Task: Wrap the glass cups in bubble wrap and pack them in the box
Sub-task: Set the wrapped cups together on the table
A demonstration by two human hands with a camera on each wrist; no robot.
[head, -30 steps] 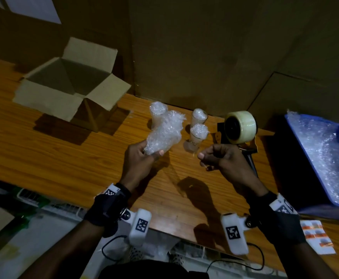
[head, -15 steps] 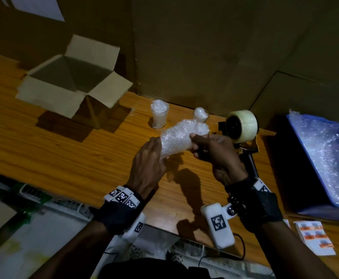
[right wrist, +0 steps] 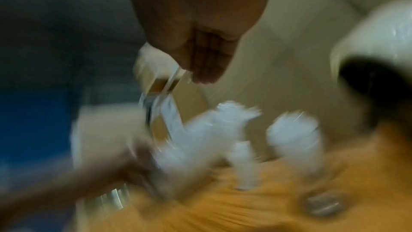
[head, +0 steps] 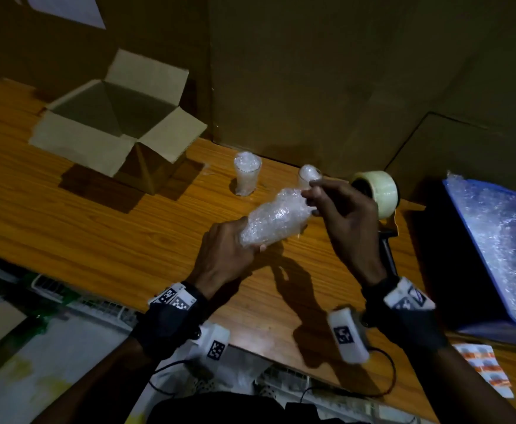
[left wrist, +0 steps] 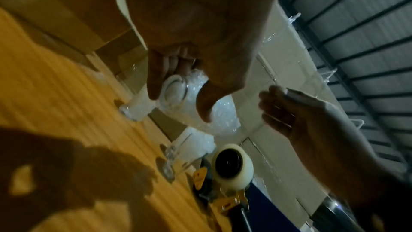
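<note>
Dim light falls on a long wooden table (head: 97,228) backed by brown cardboard sheets. Above it, a person's left hand (head: 226,255) curls its fingers round the lower end of a glass cup wrapped in bubble wrap (head: 275,218), held on a slant clear of the tabletop. From the left wrist view, the bare glass base shows between thumb and fingers. The right hand (head: 342,218) is up at the bundle's higher end, fingers bent and pinched close at the wrap there; a thin clear strip seems to hang from the fingertips in the right wrist view, but that picture is too blurred to tell what it is.

Just behind the hands, two more cups stuffed with bubble wrap stand upright on the table: one (head: 246,175) toward the left, another (head: 308,175) partly hidden behind the right hand's fingers. A tape dispenser (head: 379,194) with a pale roll sits just beyond the right hand. Further right, a blue bin (head: 452,203) holds loose bubble wrap. Well off to the left, an open cardboard box (head: 112,139) stands with its flaps spread.
</note>
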